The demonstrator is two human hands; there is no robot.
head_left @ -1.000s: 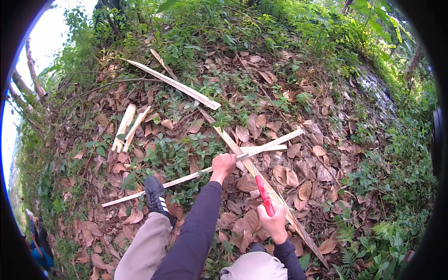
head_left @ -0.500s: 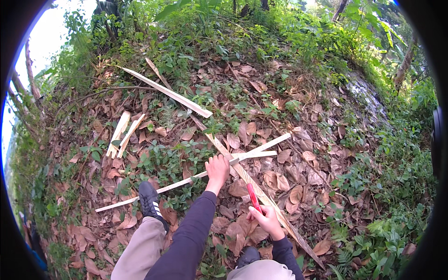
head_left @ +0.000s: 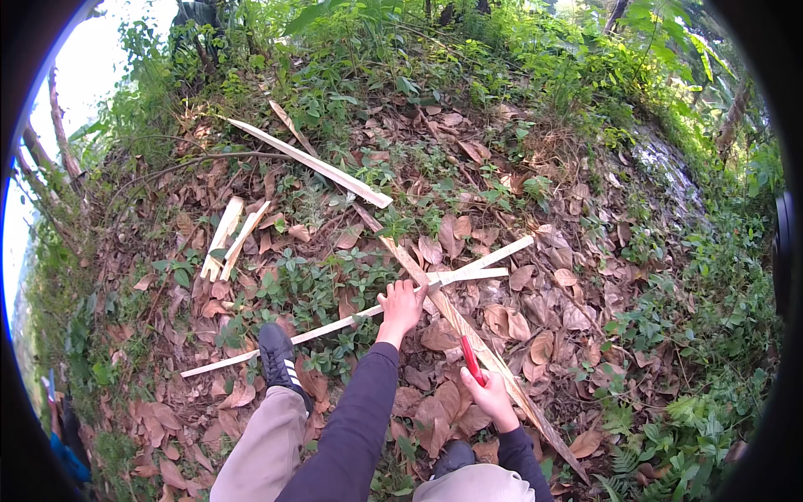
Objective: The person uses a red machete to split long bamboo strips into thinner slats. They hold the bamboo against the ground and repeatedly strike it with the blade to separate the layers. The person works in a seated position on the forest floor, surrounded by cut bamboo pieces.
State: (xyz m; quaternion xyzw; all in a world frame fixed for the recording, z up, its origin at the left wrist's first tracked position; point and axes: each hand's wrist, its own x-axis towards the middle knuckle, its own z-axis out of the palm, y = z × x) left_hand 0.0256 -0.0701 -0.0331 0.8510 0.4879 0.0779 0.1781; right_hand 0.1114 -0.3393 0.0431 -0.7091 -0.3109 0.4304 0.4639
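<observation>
A long wooden plank lies slantwise on the leaf-strewn ground. Across it runs a thin pale wooden strip, and a second strip crosses near the same spot. My left hand presses down there, its fingers bent over the thin strip beside the plank. Lower right, my right hand is closed around a red-handled tool that points up along the plank. The tool's working end is too small to make out.
Ahead lies a long pale wood piece, and two short split pieces rest at the left. My left shoe is beside the thin strip. Low plants and dry leaves cover the slope; a grey rock face shows at the right.
The whole view has shifted slightly, so things sit a little farther right. My left fingers look a bit more spread over the strip. The red-handled tool stays in my right hand.
</observation>
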